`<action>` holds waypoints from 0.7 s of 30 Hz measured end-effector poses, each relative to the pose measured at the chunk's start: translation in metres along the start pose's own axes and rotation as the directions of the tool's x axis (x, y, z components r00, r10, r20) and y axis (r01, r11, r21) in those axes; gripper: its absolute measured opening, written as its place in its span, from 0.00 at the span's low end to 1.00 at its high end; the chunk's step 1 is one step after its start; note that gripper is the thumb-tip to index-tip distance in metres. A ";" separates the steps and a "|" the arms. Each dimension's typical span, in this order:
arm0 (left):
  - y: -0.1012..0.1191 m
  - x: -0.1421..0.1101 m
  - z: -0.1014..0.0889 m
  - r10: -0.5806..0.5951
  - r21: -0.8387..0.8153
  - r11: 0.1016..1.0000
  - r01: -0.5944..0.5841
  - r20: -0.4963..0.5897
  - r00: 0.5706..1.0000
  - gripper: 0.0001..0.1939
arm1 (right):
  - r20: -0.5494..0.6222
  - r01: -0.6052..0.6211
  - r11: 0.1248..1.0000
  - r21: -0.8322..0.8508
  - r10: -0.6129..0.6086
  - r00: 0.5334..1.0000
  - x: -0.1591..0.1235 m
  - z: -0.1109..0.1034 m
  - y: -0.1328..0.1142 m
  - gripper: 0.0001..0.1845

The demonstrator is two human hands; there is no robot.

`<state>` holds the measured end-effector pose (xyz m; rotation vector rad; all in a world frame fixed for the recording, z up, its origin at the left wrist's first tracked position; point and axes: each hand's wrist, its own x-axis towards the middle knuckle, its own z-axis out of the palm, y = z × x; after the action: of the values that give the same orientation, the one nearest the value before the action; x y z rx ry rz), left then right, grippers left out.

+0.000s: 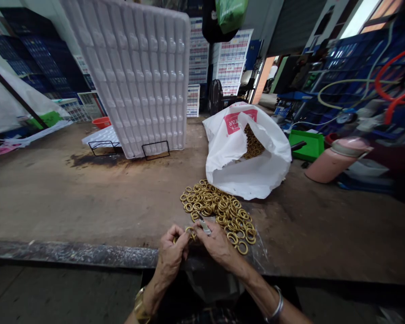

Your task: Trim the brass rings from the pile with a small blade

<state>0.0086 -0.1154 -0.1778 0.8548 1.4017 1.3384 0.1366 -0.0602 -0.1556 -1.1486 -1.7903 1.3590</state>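
My left hand (172, 250) pinches a small brass ring (190, 231) at the near edge of the workbench. My right hand (216, 243) is closed round a thin metal blade-like tool (204, 225), its tip at the ring. Both hands meet just in front of a heap of brass rings (217, 208) spread on the bench. Behind the heap lies an open white plastic bag (252, 166) with more brass rings (252, 143) showing inside.
Tall white moulded trays (138, 76) stand upright on wire stands at the back of the bench (70, 193). A pink flask (337, 158) lies on its side at the right beside a green tray (308, 145). Stacked crates fill the background.
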 end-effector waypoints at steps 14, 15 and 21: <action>0.018 -0.007 0.008 -0.104 -0.076 0.991 0.108 0.058 0.993 0.20 | 0.008 0.150 0.968 -0.199 -0.151 0.988 -0.008 0.000 -0.005 0.12; 0.019 -0.008 0.009 -0.098 -0.082 0.991 0.102 0.049 0.994 0.19 | -0.002 0.117 0.979 -0.168 -0.119 0.993 -0.008 0.000 -0.006 0.13; 0.021 -0.012 0.011 -0.069 -0.021 0.997 0.072 0.090 0.993 0.17 | -0.058 0.025 0.994 -0.104 -0.031 0.998 -0.002 0.002 -0.008 0.13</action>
<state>0.0197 -0.1201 -0.1546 0.8319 1.3316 1.2460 0.1336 -0.0636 -0.1486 -1.2003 -1.8453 1.2162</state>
